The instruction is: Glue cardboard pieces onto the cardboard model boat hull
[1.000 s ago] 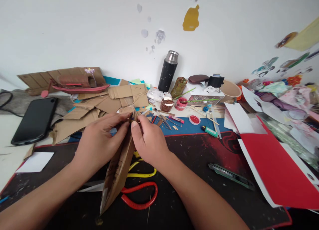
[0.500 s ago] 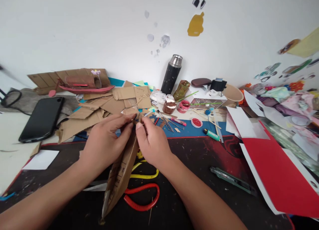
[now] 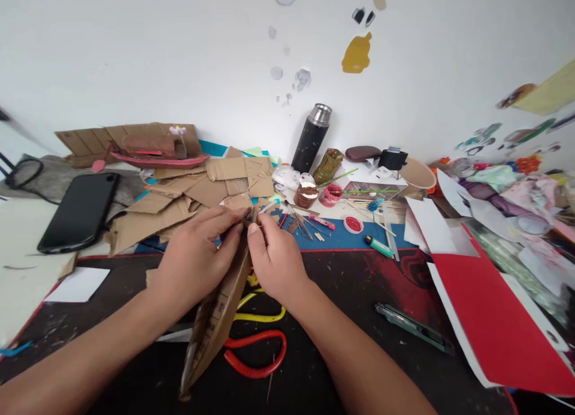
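Observation:
A long, narrow cardboard boat hull (image 3: 214,324) stands tilted above the dark mat (image 3: 341,283), its pointed end up between my hands. My left hand (image 3: 194,258) pinches that top end from the left, fingers closed on the cardboard. My right hand (image 3: 275,256) pinches the same tip from the right, thumb pressed against it. Both sets of fingertips meet at the tip, where a thin stick seems to be held, too small to be sure. Under the hull lie red-handled scissors (image 3: 256,358) and a yellow-handled pair (image 3: 265,312).
Cardboard scraps (image 3: 179,190) pile up behind my hands, with a finished red boat model (image 3: 155,151) at the back. A black phone (image 3: 78,210) lies left. A flask (image 3: 311,136), paint pots (image 3: 308,193), a lighter (image 3: 378,244), a utility knife (image 3: 413,326) and red paper (image 3: 489,319) are to the right.
My hands stay pinched on the hull's tip. The view has shifted slightly, so everything sits a little lower and to the right in the picture.

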`<state>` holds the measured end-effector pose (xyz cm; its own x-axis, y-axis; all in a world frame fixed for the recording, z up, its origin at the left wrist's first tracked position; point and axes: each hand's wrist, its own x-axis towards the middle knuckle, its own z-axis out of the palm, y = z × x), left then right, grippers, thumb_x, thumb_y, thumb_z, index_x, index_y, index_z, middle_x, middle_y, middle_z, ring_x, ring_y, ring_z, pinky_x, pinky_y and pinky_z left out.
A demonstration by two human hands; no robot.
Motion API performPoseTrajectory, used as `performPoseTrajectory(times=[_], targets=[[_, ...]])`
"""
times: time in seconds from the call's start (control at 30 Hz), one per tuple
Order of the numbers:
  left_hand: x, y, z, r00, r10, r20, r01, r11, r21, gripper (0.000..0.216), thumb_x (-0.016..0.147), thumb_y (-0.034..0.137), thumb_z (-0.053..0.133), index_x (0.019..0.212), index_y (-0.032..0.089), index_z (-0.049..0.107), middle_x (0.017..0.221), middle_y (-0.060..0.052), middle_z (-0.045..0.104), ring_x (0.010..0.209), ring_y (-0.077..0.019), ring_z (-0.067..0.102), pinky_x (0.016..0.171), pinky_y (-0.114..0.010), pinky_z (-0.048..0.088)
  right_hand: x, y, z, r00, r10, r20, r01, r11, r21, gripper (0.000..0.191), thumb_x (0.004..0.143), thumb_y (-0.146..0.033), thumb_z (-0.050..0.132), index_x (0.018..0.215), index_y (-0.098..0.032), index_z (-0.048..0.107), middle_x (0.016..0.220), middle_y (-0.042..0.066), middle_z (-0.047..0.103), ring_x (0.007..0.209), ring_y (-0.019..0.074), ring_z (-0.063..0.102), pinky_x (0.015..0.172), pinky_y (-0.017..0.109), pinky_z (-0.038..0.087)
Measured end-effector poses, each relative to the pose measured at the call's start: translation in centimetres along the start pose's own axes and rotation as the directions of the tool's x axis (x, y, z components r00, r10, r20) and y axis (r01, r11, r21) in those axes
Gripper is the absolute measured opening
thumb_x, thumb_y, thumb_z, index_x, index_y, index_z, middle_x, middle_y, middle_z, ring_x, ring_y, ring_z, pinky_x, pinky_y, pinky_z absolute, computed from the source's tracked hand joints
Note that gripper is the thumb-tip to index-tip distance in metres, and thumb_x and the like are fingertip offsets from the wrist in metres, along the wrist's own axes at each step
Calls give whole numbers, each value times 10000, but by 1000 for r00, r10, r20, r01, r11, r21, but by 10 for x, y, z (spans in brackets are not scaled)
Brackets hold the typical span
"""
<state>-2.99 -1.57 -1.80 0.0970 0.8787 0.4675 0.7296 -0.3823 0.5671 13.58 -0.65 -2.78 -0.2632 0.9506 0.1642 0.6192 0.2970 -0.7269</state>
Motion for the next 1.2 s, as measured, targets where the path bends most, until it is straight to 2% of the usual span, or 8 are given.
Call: performPoseTrajectory(times=[0.1, 0.2, 0.37, 0.53, 0.63, 0.93, 1.2], targets=[[-1, -1, 1, 999, 40, -16, -40, 999, 11, 329, 1040, 284, 550, 1130, 196, 854, 1179, -112, 875, 1066, -299, 828, 1006, -406, 660, 0, 1, 1, 1000, -3, -13, 4, 999, 45, 277, 1121, -403, 357, 1007, -249, 558, 837, 51, 693, 792, 254, 686, 685, 335, 363], [0, 0, 0, 995, 101, -6, -101, 995, 16, 335, 1061, 251, 526, 1134, 171, 843, 1119, -118, 873, 993, -281, 828, 922, -382, 672, -1, 2, 3, 1000, -6, -26, 8, 994, 113, 243, 1107, -393, 380, 971, -260, 532, 865, 54, 685, 834, 255, 688, 715, 332, 406], [1, 1, -3, 984, 175, -18, -174, 984, 39, 328, 1060, 190, 519, 1113, 112, 832, 1052, -147, 856, 945, -290, 817, 871, -392, 662, -3, 5, 7, 999, -16, -46, 25, 978, 209, 224, 1104, -381, 407, 972, -262, 544, 813, 18, 636, 732, 225, 630, 693, 324, 425], [2, 1, -3, 981, 195, -10, -194, 979, 56, 337, 1046, 148, 498, 1095, 121, 831, 1014, -138, 847, 940, -297, 811, 864, -402, 661, -4, 7, 11, 998, -20, -66, 38, 959, 281, 224, 1110, -368, 421, 990, -254, 572, 826, 19, 662, 736, 220, 637, 682, 321, 428], [2, 2, -2, 977, 211, -13, -210, 976, 64, 348, 1036, 122, 487, 1100, 88, 827, 1002, -158, 843, 913, -307, 811, 831, -411, 663, -5, 7, 12, 997, -22, -77, 43, 955, 293, 222, 1115, -365, 428, 985, -254, 570, 807, 10, 661, 717, 214, 635, 668, 317, 429], [3, 3, -3, 969, 247, -21, -245, 966, 77, 372, 1015, 81, 461, 1085, 95, 826, 969, -161, 834, 871, -302, 806, 803, -411, 665, -9, 7, 14, 998, 6, -59, 13, 947, 321, 242, 1117, -385, 437, 1026, -243, 612, 806, 10, 658, 765, 224, 640, 713, 322, 463], [1, -1, 1, 971, 241, 8, -241, 967, 80, 383, 1040, 105, 454, 1147, 94, 822, 1028, -169, 841, 921, -302, 806, 831, -418, 667, -8, 6, 13, 999, 13, -49, 4, 943, 334, 237, 1113, -378, 440, 987, -245, 591, 801, -2, 638, 708, 201, 607, 674, 312, 434]])
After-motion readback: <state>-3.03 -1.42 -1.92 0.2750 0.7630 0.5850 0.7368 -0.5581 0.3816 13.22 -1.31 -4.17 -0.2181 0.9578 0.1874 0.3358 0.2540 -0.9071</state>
